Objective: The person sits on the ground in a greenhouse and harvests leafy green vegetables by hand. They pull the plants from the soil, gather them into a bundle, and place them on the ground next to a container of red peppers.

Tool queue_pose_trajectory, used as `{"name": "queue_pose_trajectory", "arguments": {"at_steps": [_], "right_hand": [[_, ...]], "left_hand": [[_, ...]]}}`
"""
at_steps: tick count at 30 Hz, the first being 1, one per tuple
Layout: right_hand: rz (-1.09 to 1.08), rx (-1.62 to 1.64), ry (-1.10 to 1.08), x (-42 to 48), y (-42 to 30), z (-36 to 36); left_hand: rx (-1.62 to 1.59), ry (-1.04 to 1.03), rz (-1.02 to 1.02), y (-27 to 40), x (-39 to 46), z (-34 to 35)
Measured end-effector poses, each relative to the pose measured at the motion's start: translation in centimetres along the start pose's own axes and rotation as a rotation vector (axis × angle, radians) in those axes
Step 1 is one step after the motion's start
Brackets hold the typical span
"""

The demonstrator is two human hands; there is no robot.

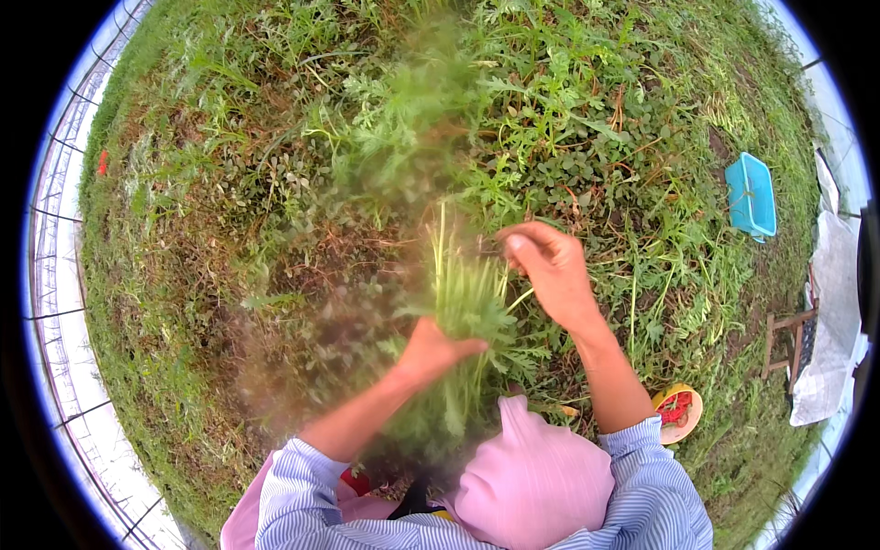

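My left hand is closed around a bunch of leafy greens, its pale cut stems pointing away from me and its lobed leaves hanging below the hand. Just right of the stem ends is my right hand, fingers curled with thumb and fingertips close together; whether something thin is pinched there I cannot tell. A small yellow bowl with red strips or ties inside rests on the ground beside my right forearm. Part of the picture's middle is blurred.
Green plants and weeds cover the ground. On the right stand a blue plastic basket and a wooden frame or stool by a pale sheet. A curved greenhouse wall runs along the left. Pink cloth covers my lap.
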State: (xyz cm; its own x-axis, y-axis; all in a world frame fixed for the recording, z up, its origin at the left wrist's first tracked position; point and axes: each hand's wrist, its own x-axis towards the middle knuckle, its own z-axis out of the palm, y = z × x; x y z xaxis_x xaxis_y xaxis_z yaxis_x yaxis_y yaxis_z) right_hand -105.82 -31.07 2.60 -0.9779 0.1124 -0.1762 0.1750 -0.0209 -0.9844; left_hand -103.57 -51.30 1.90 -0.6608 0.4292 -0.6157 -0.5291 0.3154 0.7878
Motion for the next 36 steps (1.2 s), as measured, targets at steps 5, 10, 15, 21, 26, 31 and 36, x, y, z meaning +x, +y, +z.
{"name": "queue_pose_trajectory", "arguments": {"at_steps": [5, 10, 15, 21, 26, 31, 36], "right_hand": [[-0.18, -0.569, -0.092, -0.5, 0.2, 2.1], [0.012, 0.015, 0.271, -1.8, 0.2, -0.8], [0.282, -0.261, -0.139, -7.3, 3.4, 0.8], [0.292, 0.141, 0.013, -6.4, 2.2, 5.4], [0.208, 0.343, 0.213, -6.2, -0.7, 7.3], [0.153, 0.238, 0.062, -6.1, -2.3, 7.9], [-0.097, 0.075, 0.01, -5.0, -3.0, 9.5]], "left_hand": [[-0.036, -0.024, -0.008, -0.9, 0.2, -0.2], [-0.137, 0.106, -0.19, 2.1, -0.8, -0.8], [-0.187, 0.132, -0.111, 1.4, -0.4, -1.3], [-0.037, 0.143, 0.018, 2.0, -1.4, 0.0], [-0.049, 0.217, 0.084, 4.1, -2.1, 0.8], [0.11, 0.35, 0.317, 4.8, -3.7, 1.0], [0.156, 0.515, 0.492, 3.3, -4.0, 0.1]]}}
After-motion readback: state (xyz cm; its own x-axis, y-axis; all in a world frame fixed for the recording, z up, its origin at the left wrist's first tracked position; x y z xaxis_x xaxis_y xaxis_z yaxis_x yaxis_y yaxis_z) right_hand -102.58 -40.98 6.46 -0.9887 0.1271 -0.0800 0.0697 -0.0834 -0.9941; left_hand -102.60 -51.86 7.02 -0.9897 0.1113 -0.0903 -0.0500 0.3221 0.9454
